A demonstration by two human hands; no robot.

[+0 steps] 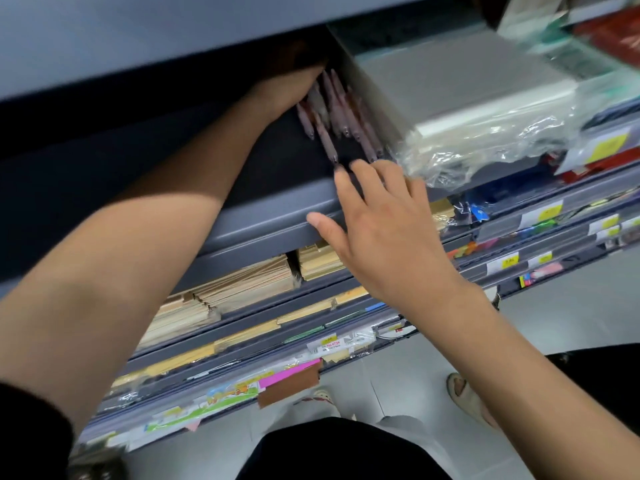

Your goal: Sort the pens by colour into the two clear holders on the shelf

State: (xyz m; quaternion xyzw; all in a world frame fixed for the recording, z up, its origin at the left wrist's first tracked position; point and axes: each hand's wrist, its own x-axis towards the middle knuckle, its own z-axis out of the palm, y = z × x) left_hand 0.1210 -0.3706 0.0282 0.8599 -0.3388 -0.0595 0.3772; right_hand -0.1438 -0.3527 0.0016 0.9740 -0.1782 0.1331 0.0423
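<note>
1. The shelf point(263, 223) is smooth grey metal with a rounded front lip, and its inside is dark and shadowed.
2. A thin, pale divider point(360, 84) runs front to back. To its right lies a flat white stack in crinkled clear plastic wrap point(478, 109).
3. On the shelf below stand rows of brown paper envelopes point(249, 282), packed edge-on.
4. The left arm stretches deep into the shelf. The left hand point(287, 90) lies at the far end of the pens, its fingers lost in shadow, so I cannot tell whether it grasps them.
5. The right hand point(384, 233) hovers palm down over the front lip, released, with fingers straight and spread and the thumb out to the left. Its fingertips are just beside the nearest pen tips; contact is unclear.
6. The pens point(334, 112) are slim, pinkish and partly see-through. They lie in a loose bunch on the shelf floor against the left side of the divider, with their tips pointing toward the front. Motion blur hides finer detail.
</note>
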